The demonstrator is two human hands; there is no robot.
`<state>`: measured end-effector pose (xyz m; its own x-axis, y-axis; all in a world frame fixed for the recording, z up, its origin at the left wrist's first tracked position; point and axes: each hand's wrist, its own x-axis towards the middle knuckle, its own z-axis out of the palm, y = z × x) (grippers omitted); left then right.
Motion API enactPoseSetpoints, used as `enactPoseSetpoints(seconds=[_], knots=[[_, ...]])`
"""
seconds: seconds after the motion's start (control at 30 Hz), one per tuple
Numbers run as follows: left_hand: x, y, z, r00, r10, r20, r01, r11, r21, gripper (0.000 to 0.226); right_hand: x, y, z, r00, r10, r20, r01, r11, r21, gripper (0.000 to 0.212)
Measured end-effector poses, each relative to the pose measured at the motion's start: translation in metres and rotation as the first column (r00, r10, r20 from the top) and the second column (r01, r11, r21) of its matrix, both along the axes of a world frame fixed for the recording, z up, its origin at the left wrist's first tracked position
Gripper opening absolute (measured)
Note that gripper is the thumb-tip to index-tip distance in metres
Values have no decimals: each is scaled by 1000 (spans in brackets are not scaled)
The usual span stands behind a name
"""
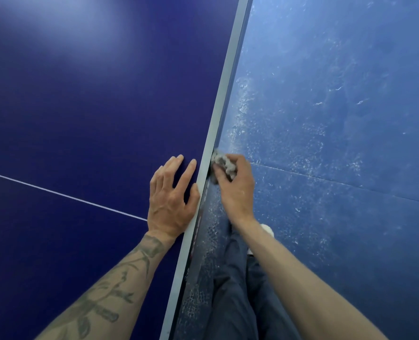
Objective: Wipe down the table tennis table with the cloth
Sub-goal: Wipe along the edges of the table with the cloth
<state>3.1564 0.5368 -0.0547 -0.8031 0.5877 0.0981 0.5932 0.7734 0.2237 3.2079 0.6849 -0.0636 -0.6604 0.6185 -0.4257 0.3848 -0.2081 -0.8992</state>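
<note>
Table top [80, 106], nine to twelve o'clock: deep navy blue, with a pale sheen at eleven o'clock. Centre line [56, 192], eight o'clock: thin, white. Edge band [223, 99], running from one o'clock down to six: pale grey-white. Side face [197, 231] under the band, six o'clock: black, with what may be red lettering, too blurred to read. Floor [338, 94], three o'clock: lighter blue, flecked and streaked with white scuffs, densest beside the band. Cloth [224, 164] in my right hand [237, 190], at centre: mottled grey and off-white. My left forearm [110, 285], seven o'clock: dark grey-green tattoo of stems and leaves. My trousers [237, 290], six o'clock: slate blue-grey. Shoe [267, 229], five o'clock: white.
</note>
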Motion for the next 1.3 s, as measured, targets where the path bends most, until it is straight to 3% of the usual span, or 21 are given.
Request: enactPoseSetpoints(seconds=[0.13,0.37,0.57,0.83,1.07,1.3], knots=[[-10,14,6,999,40,0,-40,999,-3,41,21,0,7,991,137,11,-137,990,-21,20],[-73,69,15,997,30,73,-31,999,14,42,-66,62,4,999,-31,15,31,999,14,17],[-128,121,23,992,-14,126,10,999,34,42,-42,54,7,997,74,15,-74,997,-15,29],[-190,183,23,994,-48,95,46,999,25,44,-153,138,-1,996,-89,-17,90,993,79,18],[-253,244,17,999,-26,29,25,999,20,42,-122,128,-5,999,29,19,-30,997,70,20],[-290,289,3,999,5,-35,-5,1000,2,48,-222,214,-12,998,-56,-8,57,996,72,17]])
